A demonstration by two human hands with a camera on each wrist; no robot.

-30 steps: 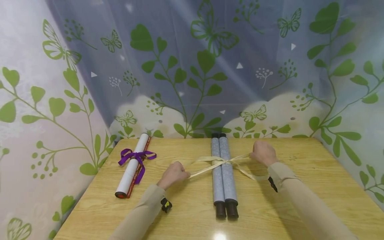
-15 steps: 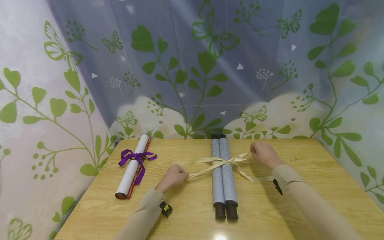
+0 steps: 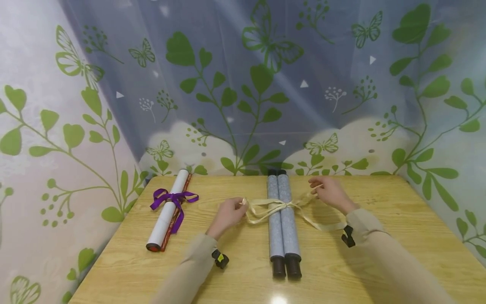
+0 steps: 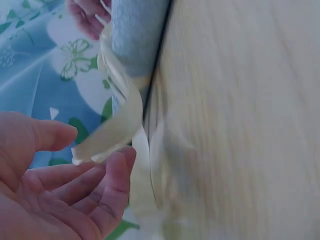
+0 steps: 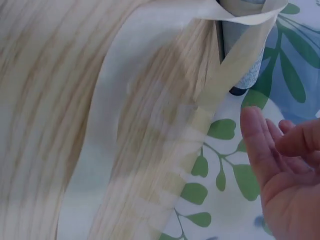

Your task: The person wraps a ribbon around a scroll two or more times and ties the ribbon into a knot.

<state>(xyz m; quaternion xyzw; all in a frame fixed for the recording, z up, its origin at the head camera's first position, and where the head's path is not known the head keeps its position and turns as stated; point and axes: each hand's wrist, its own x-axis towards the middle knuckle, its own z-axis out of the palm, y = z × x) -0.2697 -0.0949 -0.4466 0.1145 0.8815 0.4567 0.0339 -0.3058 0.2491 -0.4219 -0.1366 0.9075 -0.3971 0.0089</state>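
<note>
Two blue-grey scrolls [image 3: 288, 230] with dark end knobs lie side by side on the table, tied around the middle with a cream ribbon [image 3: 282, 205] in a bow. Left of them is my left hand [image 3: 229, 214]; in the left wrist view its thumb stands apart from the fingers, and a ribbon loop [image 4: 117, 127] lies at the fingertips. On the other side, my right hand [image 3: 334, 193] has loosened fingers. The right wrist view shows the ribbon [image 5: 235, 65] hanging apart from that hand, partly blurred.
At the left of the wooden table [image 3: 235, 266] lies a white scroll [image 3: 163, 223] beside a red patterned one [image 3: 175, 221], tied together with a purple ribbon bow [image 3: 175, 198]. A leaf-printed curtain [image 3: 228, 105] rises right behind the table's back edge.
Both hands have let go of the ribbon loops they were pulling outward. My left hand has moved up and toward the scrolls; the left loop has slackened. The right fingers have spread.
</note>
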